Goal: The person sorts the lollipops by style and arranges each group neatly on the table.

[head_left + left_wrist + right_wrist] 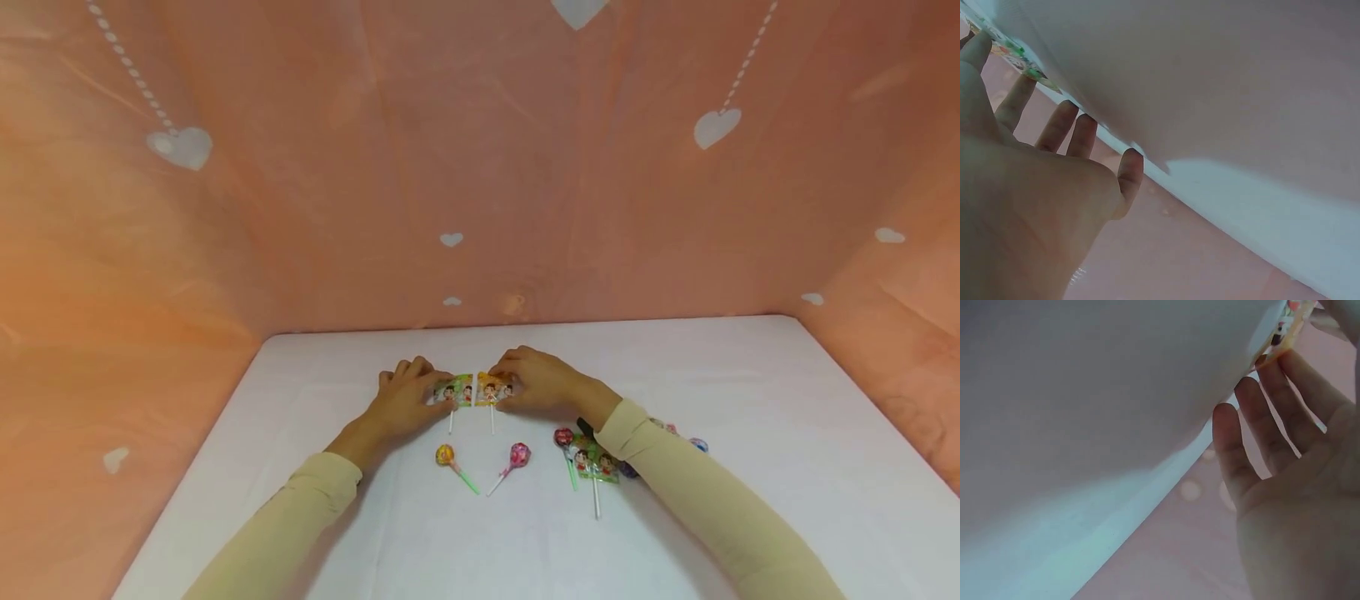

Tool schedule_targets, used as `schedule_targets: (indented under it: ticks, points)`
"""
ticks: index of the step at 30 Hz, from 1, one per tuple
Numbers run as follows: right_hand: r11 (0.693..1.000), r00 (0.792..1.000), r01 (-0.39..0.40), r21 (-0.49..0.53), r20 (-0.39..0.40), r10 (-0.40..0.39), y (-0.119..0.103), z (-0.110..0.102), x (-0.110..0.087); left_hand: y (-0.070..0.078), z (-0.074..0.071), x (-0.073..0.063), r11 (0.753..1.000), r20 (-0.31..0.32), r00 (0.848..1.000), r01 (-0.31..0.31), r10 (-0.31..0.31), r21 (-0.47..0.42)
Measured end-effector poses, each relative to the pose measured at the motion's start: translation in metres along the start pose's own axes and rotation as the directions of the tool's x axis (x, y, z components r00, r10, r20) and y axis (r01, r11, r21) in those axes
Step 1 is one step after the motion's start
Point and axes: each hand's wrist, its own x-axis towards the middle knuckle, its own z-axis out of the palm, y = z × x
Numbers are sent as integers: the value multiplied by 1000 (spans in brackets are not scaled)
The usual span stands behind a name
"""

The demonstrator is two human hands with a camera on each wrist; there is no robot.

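Note:
Near the back of the white table, my left hand (405,396) pinches a flat lollipop in a green wrapper (466,389), thumb at its lower edge and index finger at its upper. My right hand (546,383) pinches a flat lollipop in an orange wrapper (490,388) the same way. The two wrappers lie side by side, a narrow gap between them, their white sticks towards me. Left wrist view: the green wrapper (1019,56) shows at the fingertips, other fingers spread. Right wrist view: the orange wrapper (1290,331) is partly hidden behind the fingers.
Closer to me lie a round yellow lollipop (445,455) and a round pink lollipop (520,455). To the right are a red lollipop (563,437), a flat green-wrapped lollipop (604,467) and several more, partly hidden under my right forearm. A pink curtain (480,167) surrounds the table.

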Motion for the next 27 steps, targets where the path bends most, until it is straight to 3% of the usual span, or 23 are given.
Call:
schedule_targets:
  ticks: [5, 27]
  points:
    - [999, 999, 44, -21, 9, -44, 4, 2, 3, -1, -3, 1, 1000, 11, 1000, 5, -5, -4]
    - [997, 998, 58, -57, 14, -57, -1, -2, 9, -6, -5, 0, 1000, 0, 1000, 15, -15, 16]
